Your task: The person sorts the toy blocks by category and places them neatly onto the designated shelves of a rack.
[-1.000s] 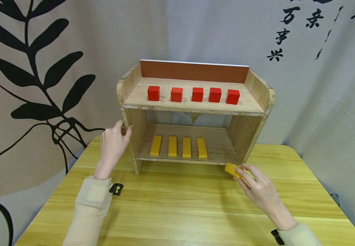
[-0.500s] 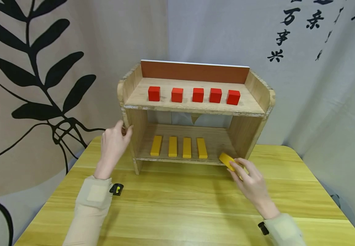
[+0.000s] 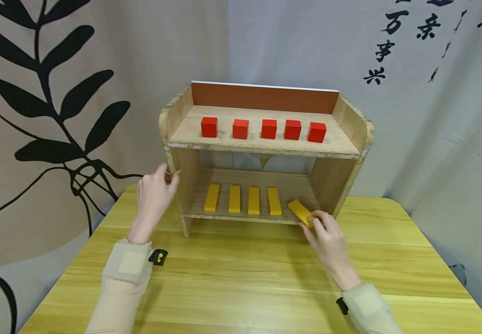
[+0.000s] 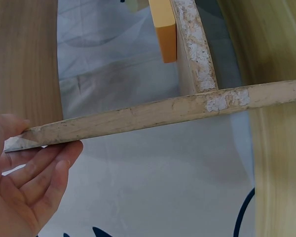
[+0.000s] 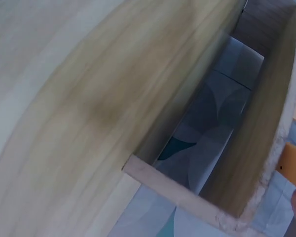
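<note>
A small two-tier wooden shelf (image 3: pixel 266 150) stands on the table. My left hand (image 3: pixel 155 199) grips its left side panel (image 4: pixel 128 117), thumb on one face and fingers on the other in the left wrist view. My right hand (image 3: pixel 328 243) pinches a yellow rectangular block (image 3: pixel 300 211) by its near end, at the right front of the lower tier. This block lies at a slant; whether it touches the board, I cannot tell. Left of it, several yellow blocks (image 3: pixel 253 201) lie in a row. In the right wrist view the held block (image 5: pixel 293 165) shows at the right edge, beside a fingertip.
Several red cubes (image 3: pixel 269 129) line the upper tier, in front of a brown back strip (image 3: pixel 266 98). The shelf's right side panel (image 3: pixel 337 185) rises close beside my right hand. A light wooden table (image 3: pixel 241 278) spreads under everything, with printed curtains (image 3: pixel 291 41) behind.
From beyond the shelf's front right corner, my right hand has carried the yellow block leftward and up over the lower tier's front edge. My left hand stays on the side panel.
</note>
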`<control>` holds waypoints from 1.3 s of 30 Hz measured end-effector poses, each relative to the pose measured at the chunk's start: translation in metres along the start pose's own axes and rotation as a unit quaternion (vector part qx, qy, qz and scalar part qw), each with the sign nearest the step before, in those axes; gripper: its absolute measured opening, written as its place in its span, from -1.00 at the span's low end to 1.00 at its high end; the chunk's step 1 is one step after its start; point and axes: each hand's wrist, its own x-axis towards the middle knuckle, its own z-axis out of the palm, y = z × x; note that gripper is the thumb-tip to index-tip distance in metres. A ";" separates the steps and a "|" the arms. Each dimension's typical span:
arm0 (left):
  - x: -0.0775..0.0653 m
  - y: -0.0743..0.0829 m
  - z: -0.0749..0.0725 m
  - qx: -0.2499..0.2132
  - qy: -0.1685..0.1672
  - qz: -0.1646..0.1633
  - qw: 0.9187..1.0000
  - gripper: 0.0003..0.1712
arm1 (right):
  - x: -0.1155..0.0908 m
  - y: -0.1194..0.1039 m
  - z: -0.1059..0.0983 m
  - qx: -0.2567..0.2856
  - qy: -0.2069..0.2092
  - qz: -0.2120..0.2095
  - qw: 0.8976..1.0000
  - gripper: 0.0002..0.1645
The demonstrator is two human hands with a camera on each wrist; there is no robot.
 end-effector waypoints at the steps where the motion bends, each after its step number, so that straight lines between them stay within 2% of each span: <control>1: 0.000 0.000 0.000 0.000 -0.001 0.000 1.000 -0.67 | -0.001 0.000 0.001 -0.003 -0.009 0.005 1.000 -0.62; 4: 0.000 0.000 0.000 -0.001 -0.003 -0.001 1.000 -0.67 | -0.003 -0.001 0.004 -0.006 -0.033 0.014 0.999 -0.67; 15: 0.000 0.000 -0.001 -0.001 0.000 -0.001 1.000 -0.67 | -0.007 -0.001 0.011 0.003 -0.102 0.007 0.995 -0.64; 23: -0.001 0.000 0.000 0.000 -0.001 0.001 1.000 -0.66 | -0.012 -0.001 0.011 -0.014 -0.088 -0.043 0.995 -0.78; 27: 0.000 -0.001 0.000 -0.003 0.003 0.002 1.000 -0.67 | -0.014 -0.003 0.012 -0.026 -0.100 -0.057 0.993 -0.63; 30: 0.000 -0.001 0.000 -0.004 0.006 0.002 1.000 -0.67 | -0.013 -0.005 0.012 -0.035 -0.116 -0.061 0.991 -0.58; 39: 0.000 0.000 -0.001 -0.005 0.001 0.003 1.000 -0.67 | -0.012 -0.007 0.018 -0.062 -0.158 -0.043 0.984 -0.38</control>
